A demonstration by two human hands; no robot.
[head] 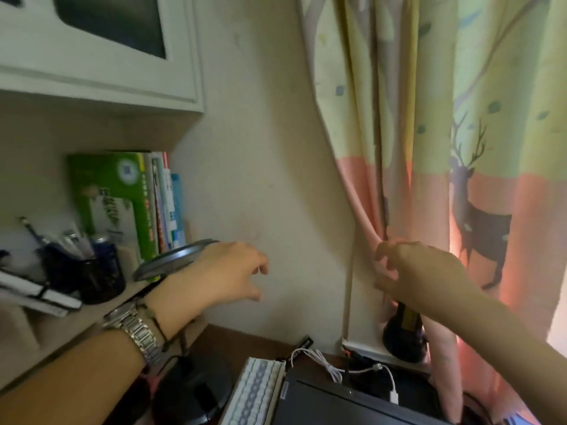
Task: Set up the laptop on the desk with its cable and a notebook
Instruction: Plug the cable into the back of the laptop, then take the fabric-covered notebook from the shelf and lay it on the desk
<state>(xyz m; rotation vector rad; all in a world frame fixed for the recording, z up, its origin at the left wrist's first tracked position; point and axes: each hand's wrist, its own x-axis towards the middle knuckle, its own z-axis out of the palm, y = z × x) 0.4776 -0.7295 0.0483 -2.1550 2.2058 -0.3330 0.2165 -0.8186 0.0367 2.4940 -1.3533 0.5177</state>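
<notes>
A dark closed laptop lies on the desk at the bottom of the view. A white cable lies curled on and behind its back edge, its white plug near the right. A patterned white and blue notebook lies flat just left of the laptop. My left hand, a metal watch on its wrist, hovers above the desk near the wall with fingers apart and nothing in it. My right hand pinches the pink edge of the curtain.
A shelf at the left holds upright books, a dark pen cup and a black-edged pad. A round lamp head juts out under my left hand, its black base on the desk. A dark bottle stands behind the curtain.
</notes>
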